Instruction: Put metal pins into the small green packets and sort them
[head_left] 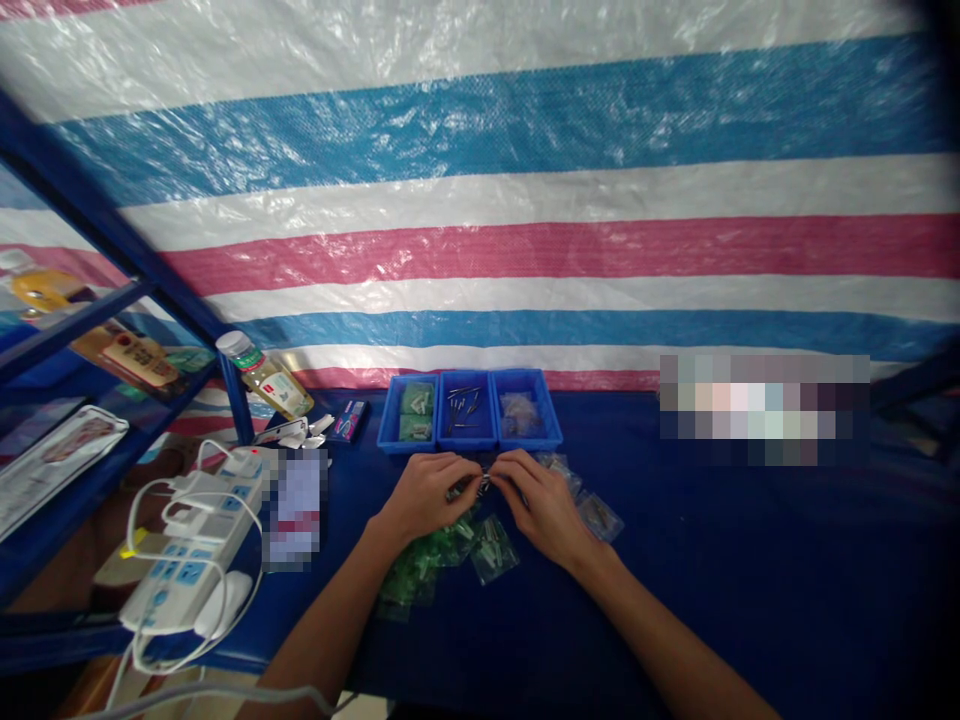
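My left hand (pixel 435 492) and my right hand (pixel 537 503) meet in front of the blue bins, thumbs and fingertips pinched together. Between them shows a small shiny bit, too small to name. Under and beside my left hand lies a pile of green-tinted little bags (pixel 412 575). A clear bag with pale, slim pieces (pixel 493 550) rests between my wrists. By my right wrist is another clear bag (pixel 599 516) with darker pieces inside. The left bin (pixel 384 432) holds greenish bags, the middle bin (pixel 466 441) dark screw-like metal pieces, the right bin (pixel 556 432) clear bags or plastic pieces.
At left, a white power strip (pixel 191 550) with tangled cables lies near a blue metal frame (pixel 238 400). A capped bottle (pixel 266 378) and a small blue box (pixel 349 421) stand behind it. Striped sheeting (pixel 525 250) hangs behind the blue tabletop (pixel 735 560).
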